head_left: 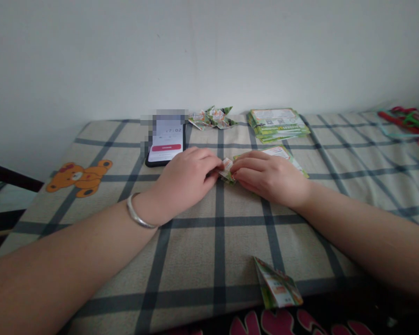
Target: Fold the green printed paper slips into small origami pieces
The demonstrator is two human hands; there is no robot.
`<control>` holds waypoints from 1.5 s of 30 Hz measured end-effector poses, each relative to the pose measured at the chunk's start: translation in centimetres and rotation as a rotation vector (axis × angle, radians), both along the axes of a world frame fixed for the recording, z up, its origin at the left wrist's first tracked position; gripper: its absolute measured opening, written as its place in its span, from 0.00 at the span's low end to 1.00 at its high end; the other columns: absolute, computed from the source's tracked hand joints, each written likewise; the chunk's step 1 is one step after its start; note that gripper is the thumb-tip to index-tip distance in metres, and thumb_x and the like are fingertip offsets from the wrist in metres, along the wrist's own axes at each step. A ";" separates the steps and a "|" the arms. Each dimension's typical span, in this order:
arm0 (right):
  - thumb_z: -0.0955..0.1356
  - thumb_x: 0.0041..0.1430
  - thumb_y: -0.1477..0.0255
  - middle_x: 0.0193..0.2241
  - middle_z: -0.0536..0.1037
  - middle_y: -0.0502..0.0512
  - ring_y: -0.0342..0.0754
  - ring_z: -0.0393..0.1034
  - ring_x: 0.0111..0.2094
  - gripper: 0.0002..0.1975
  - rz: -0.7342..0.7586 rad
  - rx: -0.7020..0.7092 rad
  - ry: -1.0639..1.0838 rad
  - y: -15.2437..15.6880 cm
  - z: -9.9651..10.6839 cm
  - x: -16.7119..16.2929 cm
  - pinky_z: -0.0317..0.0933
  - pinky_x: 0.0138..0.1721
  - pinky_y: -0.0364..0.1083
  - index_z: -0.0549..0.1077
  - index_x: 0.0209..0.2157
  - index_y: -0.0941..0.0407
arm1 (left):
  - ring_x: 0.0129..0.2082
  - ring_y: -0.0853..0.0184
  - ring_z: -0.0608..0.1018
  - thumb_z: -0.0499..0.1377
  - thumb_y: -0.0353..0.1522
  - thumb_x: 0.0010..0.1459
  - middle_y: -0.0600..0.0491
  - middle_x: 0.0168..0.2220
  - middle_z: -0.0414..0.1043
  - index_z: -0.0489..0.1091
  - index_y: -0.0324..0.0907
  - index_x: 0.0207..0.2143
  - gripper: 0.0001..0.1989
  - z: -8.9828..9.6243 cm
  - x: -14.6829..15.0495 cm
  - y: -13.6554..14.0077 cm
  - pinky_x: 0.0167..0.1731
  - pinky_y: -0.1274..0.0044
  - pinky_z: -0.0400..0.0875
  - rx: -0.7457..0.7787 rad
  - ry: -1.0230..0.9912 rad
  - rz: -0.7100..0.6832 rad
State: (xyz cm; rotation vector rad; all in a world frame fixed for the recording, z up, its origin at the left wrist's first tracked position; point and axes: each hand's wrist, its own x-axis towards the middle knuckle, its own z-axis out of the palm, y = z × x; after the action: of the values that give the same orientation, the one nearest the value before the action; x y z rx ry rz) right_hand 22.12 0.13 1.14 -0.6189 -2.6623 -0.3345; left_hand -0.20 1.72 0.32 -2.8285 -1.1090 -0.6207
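Between my two hands, low over the checked tablecloth, is a small folded piece of green and white printed paper [226, 168]. My left hand [194, 170], with a silver bangle at the wrist, pinches its left side. The fingers of my right hand [270, 177] are bent together on its right side, covering part of it. Under and behind my right hand lies a flat printed card [282, 152], partly hidden. Nearer to me, at the table's front edge, a folded printed paper [277, 284] stands tilted.
At the back, a phone [165, 142] with a lit screen lies beside several pointed folded paper pieces [212, 117]. A stack of printed cards [277, 123] lies right of them. Red and green cords [410, 122] lie far right. The wall [209, 56] borders the table's back.
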 end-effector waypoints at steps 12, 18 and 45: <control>0.60 0.69 0.75 0.37 0.80 0.57 0.49 0.73 0.40 0.14 0.052 -0.048 -0.137 0.4 0.6 0.5 0.68 0.41 0.48 0.76 0.36 0.58 | 0.40 0.59 0.77 0.57 0.30 0.60 0.51 0.36 0.76 0.73 0.41 0.36 0.05 0.3 0.1 -0.3 0.42 0.67 0.70 0.009 0.042 0.042; 0.60 0.69 0.74 0.38 0.80 0.58 0.49 0.73 0.41 0.14 0.039 -0.118 -0.103 0.4 0.6 0.4 0.67 0.42 0.48 0.76 0.36 0.59 | 0.40 0.58 0.77 0.56 0.30 0.60 0.51 0.35 0.76 0.72 0.41 0.35 0.05 0.3 0.2 -0.6 0.40 0.67 0.69 0.038 0.076 0.067; 0.62 0.66 0.75 0.37 0.79 0.59 0.48 0.72 0.36 0.10 -0.054 0.017 0.151 0.1 -0.4 0.1 0.66 0.37 0.46 0.76 0.36 0.59 | 0.30 0.67 0.71 0.59 0.25 0.53 0.55 0.26 0.68 0.66 0.40 0.27 0.04 0.1 0.7 -0.3 0.29 0.75 0.63 -0.144 -0.205 0.064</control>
State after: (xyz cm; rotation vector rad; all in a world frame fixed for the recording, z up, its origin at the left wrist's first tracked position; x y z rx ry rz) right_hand 22.25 0.24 0.73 -0.6843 -2.5000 -0.3122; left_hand 0.46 1.38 0.40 -2.8859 -1.3206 -0.8763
